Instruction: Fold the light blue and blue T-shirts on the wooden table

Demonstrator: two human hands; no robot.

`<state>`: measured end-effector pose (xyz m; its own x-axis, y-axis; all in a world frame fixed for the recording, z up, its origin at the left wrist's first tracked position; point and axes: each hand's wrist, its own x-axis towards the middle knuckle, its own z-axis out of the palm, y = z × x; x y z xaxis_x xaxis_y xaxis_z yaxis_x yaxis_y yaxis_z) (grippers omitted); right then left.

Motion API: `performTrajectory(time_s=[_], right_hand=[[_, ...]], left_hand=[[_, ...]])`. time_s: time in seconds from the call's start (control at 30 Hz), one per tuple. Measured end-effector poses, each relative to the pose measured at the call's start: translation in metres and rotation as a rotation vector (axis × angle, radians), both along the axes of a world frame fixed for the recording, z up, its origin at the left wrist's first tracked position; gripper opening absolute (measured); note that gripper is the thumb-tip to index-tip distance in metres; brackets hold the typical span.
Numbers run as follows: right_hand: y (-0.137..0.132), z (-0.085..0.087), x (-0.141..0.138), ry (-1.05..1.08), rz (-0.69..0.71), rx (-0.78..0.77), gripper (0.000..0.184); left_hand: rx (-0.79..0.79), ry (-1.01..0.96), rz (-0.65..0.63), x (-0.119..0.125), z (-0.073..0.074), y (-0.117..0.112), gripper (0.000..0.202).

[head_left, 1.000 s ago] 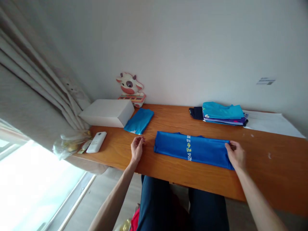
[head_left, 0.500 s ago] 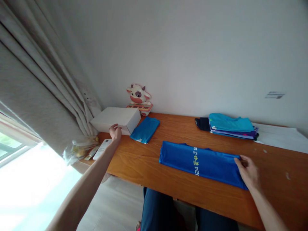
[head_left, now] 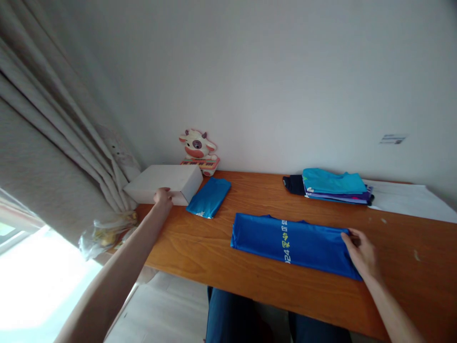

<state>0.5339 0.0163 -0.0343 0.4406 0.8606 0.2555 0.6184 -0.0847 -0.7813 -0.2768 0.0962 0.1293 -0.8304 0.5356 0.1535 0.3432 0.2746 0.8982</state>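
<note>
On the desk lies a long folded blue shirt with white and yellow lettering across it. My right hand grips its right end, thumb on top, the other fingers partly hidden at the edge. My left hand reaches to a white box and rests at its front upper edge. Its fingers are curled, and what they hold, if anything, is hidden. Just right of the box, a smaller folded teal-blue garment lies flat.
A stack of folded clothes and a white sheet lie along the wall at right. Behind the box stands a cow-shaped toy keyboard. A clear plastic bag sits at the desk's left end, by the grey curtain.
The view has shifted slightly. My left hand stays at the box, its fingers more curled, and the left forearm now covers the white slab seen earlier. My right hand keeps hold of the blue shirt.
</note>
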Motion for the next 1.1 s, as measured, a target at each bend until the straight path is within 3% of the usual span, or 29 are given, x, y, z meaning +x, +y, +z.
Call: performTrajectory(time_s=[0.2,0.3,0.43,0.5,0.6,0.87,1.1], right_hand=[[-0.001,-0.001,0.001,-0.007,0.008,0.001,0.069],[-0.001,-0.003,0.002,-0.01,0.005,-0.005,0.068],[-0.001,-0.004,0.002,-0.005,0.016,-0.005,0.066],[-0.001,-0.005,0.003,-0.004,0.018,0.004,0.065],[-0.001,-0.004,0.002,-0.008,0.016,0.011,0.065],[-0.005,0.004,-0.003,0.012,0.004,-0.01,0.062],[-0.006,0.006,-0.004,0.016,0.03,0.01,0.062]], left_hand=[[-0.077,-0.059,0.037,-0.001,0.0,0.003,0.048],[-0.074,0.001,0.034,0.003,-0.001,0.005,0.069],[-0.177,0.248,-0.052,0.003,0.001,0.011,0.111],[-0.318,0.407,-0.145,0.0,0.001,0.015,0.117],[-0.437,0.515,-0.246,-0.002,0.001,0.017,0.104],[-0.556,0.679,-0.324,0.0,0.001,0.011,0.073],[-0.549,0.732,-0.434,-0.024,0.003,-0.013,0.067]])
